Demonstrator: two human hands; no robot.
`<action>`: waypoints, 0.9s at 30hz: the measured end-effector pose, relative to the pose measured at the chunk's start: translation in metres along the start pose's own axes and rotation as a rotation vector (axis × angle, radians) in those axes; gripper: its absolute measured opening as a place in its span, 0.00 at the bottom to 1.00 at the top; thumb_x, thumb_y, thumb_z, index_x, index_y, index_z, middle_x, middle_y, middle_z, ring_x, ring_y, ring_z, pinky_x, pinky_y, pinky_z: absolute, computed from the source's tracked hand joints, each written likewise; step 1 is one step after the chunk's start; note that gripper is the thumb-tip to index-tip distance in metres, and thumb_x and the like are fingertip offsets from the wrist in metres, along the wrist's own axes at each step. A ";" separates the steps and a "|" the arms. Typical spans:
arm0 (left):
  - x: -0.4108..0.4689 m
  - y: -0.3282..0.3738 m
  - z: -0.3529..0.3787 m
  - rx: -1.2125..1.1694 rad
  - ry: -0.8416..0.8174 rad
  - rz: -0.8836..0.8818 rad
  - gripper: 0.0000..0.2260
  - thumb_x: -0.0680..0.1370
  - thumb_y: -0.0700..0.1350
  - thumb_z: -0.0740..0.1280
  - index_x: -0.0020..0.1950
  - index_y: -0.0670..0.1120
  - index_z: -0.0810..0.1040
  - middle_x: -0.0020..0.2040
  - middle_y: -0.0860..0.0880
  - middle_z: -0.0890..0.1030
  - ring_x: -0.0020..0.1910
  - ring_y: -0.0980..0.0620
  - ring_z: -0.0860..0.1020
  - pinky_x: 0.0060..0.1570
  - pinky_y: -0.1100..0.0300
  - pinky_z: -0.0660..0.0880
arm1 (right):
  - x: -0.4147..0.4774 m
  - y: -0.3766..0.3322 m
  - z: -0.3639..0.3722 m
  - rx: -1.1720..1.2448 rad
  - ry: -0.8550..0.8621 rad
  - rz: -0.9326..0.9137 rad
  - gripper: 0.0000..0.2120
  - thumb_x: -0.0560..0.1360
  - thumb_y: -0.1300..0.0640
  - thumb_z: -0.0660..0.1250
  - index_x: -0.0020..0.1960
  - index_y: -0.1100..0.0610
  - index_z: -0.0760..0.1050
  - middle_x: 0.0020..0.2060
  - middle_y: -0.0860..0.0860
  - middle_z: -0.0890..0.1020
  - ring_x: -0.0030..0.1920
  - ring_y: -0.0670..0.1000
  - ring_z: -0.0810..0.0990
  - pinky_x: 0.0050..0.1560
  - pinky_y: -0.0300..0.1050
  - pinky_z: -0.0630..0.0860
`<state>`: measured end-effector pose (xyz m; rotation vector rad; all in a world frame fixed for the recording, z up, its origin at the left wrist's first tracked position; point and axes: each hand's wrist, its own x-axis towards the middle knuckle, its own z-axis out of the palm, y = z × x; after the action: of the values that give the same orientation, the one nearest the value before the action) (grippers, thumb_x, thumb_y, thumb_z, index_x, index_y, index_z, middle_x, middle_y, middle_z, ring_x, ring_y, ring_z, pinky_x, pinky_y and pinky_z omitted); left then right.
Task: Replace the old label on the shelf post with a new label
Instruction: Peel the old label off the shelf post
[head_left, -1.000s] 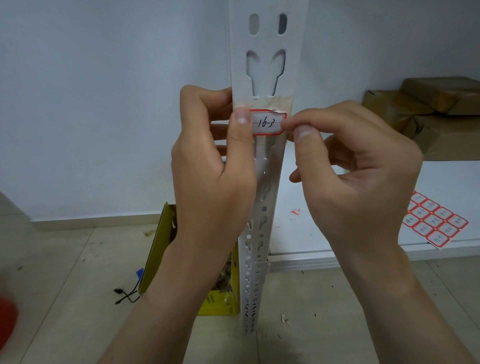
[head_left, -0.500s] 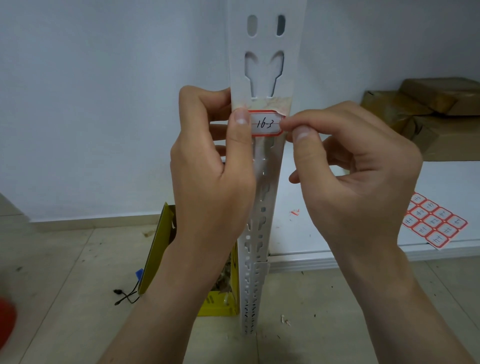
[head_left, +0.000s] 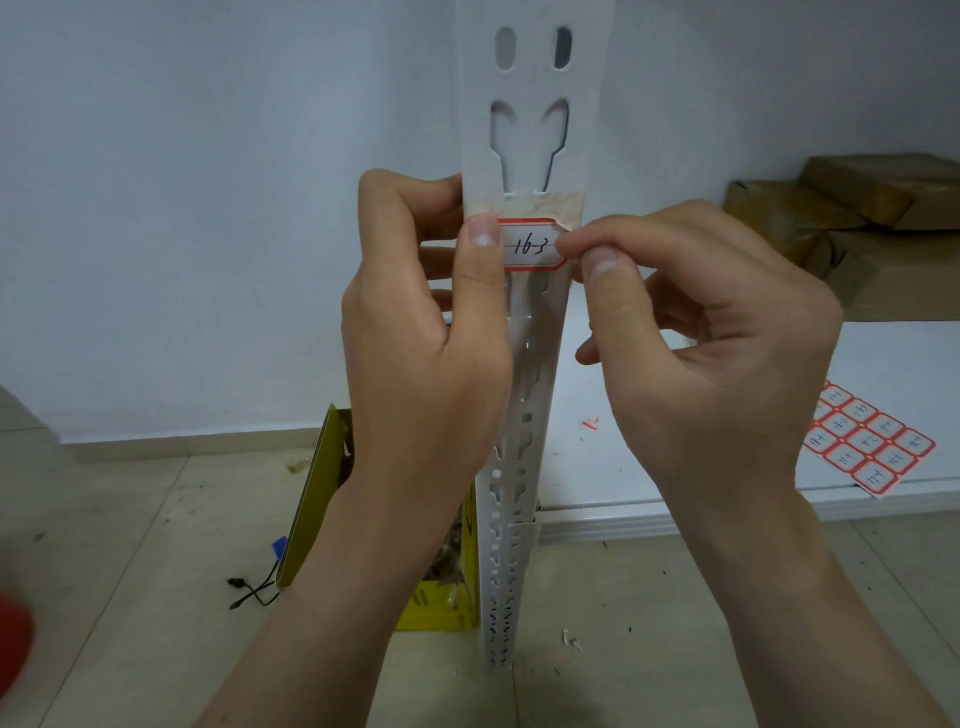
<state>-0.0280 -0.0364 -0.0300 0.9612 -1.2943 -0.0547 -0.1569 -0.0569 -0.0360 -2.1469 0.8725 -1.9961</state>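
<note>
A white slotted shelf post (head_left: 524, 135) stands upright in the middle of the head view. A red-bordered white label (head_left: 531, 245) marked "16-3" lies across its front, just below a yellowish strip of old adhesive residue (head_left: 540, 203). My left hand (head_left: 426, 332) wraps around the post from the left, with its thumb pressed on the label's left end. My right hand (head_left: 701, 343) pinches the label's right end between thumb and forefinger at the post's right edge.
A sheet of red-bordered labels (head_left: 867, 441) lies on the white shelf board (head_left: 623, 467) at the right. Brown cardboard boxes (head_left: 857, 218) sit behind it. A yellow box (head_left: 322, 499) with scraps and a black cable (head_left: 252, 590) are on the tiled floor at the left.
My right fingertips have shifted slightly left over the label's right end. My left hand and the label stay where they were.
</note>
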 end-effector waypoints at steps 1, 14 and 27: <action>0.000 0.000 0.000 0.000 -0.001 0.000 0.03 0.85 0.40 0.60 0.55 0.47 0.68 0.43 0.60 0.77 0.42 0.59 0.80 0.40 0.65 0.76 | 0.000 0.000 0.000 0.003 -0.001 0.003 0.09 0.81 0.64 0.67 0.54 0.59 0.86 0.44 0.47 0.82 0.36 0.47 0.83 0.34 0.42 0.81; 0.000 0.001 0.001 0.002 0.001 0.001 0.03 0.85 0.40 0.60 0.55 0.46 0.68 0.44 0.61 0.76 0.42 0.60 0.80 0.40 0.68 0.75 | -0.001 -0.001 0.001 0.031 0.016 0.036 0.09 0.82 0.64 0.66 0.56 0.55 0.84 0.43 0.46 0.82 0.36 0.51 0.84 0.33 0.46 0.81; -0.001 0.000 0.000 0.002 -0.001 0.004 0.03 0.85 0.39 0.60 0.55 0.46 0.67 0.44 0.61 0.76 0.42 0.61 0.79 0.40 0.69 0.74 | -0.001 -0.001 0.001 0.052 0.014 0.042 0.09 0.82 0.64 0.67 0.54 0.53 0.83 0.43 0.46 0.82 0.35 0.51 0.83 0.32 0.47 0.81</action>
<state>-0.0285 -0.0364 -0.0308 0.9602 -1.2974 -0.0508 -0.1557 -0.0555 -0.0364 -2.0719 0.8502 -1.9942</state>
